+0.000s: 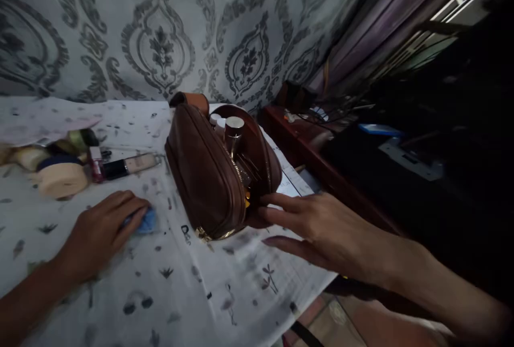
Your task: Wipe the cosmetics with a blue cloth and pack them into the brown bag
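Tabletop [176,304], one, covered with a printed white cloth; its right edge slants from behind the bag down past your right hand [277,224], with tiled floor [341,312] showing beyond the near corner. Room for moving lies on the cloth in front of the bag, between your two hands. A patterned curtain [160,42] bounds the far side; dark red furniture [295,130] stands close on the right.

Brown bag [201,175], one, at the middle of the tabletop, unzipped, its mouth gaping toward your right. Fittings: one gold zipper pull [202,234], one tan strap [195,103] at the back. Visible contents: one bottle with a shiny cap [234,135], two white caps [219,123] beside it, several thin sticks [251,164], one yellow item [247,197] low at the opening.

Your right hand: fingers spread, thumb apart, fingertips at the bag's open side; whether they touch it, you cannot tell. Your left hand [100,232]: fingers and thumb narrowed on one small blue item [148,221] at the cloth, left of the bag.

Far left, grouped: one beige jar with a dark blue band [62,178], one small red tube [96,165], one dark-capped beige tube [134,165]; blurred pieces behind, not countable.
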Tool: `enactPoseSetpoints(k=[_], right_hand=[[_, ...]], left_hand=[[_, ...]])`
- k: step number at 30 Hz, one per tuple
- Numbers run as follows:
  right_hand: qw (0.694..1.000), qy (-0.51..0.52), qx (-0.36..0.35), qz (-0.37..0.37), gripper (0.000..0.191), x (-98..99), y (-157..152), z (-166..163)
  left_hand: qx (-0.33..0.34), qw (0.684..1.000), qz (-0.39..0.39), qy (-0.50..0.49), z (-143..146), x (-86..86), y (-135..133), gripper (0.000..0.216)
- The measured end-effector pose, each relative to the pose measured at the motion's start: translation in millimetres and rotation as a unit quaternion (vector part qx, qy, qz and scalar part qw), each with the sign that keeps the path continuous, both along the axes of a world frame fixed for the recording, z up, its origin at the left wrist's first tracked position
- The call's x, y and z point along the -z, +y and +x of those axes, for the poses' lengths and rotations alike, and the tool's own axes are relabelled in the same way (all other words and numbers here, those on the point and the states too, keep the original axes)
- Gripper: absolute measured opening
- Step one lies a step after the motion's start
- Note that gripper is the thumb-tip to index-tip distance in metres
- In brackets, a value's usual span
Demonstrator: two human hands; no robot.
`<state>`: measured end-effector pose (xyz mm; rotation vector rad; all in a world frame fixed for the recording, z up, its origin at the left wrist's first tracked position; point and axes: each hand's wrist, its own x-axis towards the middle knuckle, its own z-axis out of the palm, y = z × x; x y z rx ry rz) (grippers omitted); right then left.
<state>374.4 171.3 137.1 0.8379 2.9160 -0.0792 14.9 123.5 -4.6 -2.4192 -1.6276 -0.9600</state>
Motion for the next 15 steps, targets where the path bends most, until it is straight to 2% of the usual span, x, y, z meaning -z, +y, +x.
enactPoseSetpoints(k=[7, 12, 15], right_hand=[[0.996, 0.039, -0.051, 0.061, 0.018, 10.1, -1, 8], [0.994, 0.073, -0.039, 0.075, 0.017, 19.2, 5, 6], [0.988, 0.112, -0.031, 0.104, 0.023, 22.5, 3, 1]], left_hand=[[0.008, 0.999, -0.034, -0.006, 1, 1.7, 1, 0.022], [0.011, 0.999, -0.028, -0.017, 1, 0.5, 3, 0.021], [0.005, 1.000, -0.018, 0.007, 2, 0.8, 2, 0.024]])
